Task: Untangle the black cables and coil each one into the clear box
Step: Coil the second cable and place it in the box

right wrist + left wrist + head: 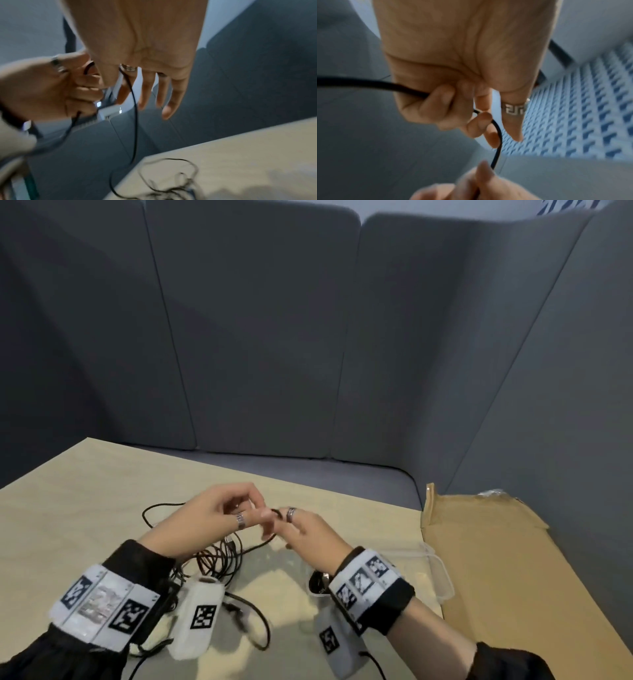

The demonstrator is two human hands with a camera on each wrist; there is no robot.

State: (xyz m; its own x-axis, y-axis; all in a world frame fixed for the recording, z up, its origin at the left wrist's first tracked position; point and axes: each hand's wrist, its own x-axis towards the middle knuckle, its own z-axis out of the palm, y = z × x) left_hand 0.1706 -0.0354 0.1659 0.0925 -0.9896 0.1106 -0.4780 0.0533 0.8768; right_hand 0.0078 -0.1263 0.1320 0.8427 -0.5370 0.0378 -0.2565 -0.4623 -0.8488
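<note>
Black cable [219,559] is lying in a loose tangle on the pale wooden table [85,508], near the person and left of centre, with one strand rising from it to both hands. The left hand [212,510] is hovering above the tangle, its fingers curled around that strand and pinching it near the fingertips (the left wrist view shows the cord entering the fist and leaving past the ring finger). The right hand [305,534] is meeting it just to the right, thumb and forefinger nipping the same strand while the other fingers [166,108] are hanging straight and relaxed. A clear box [442,573] is sitting on the table under the right wrist, beside a flattened cardboard sheet [496,559] at the right.
</note>
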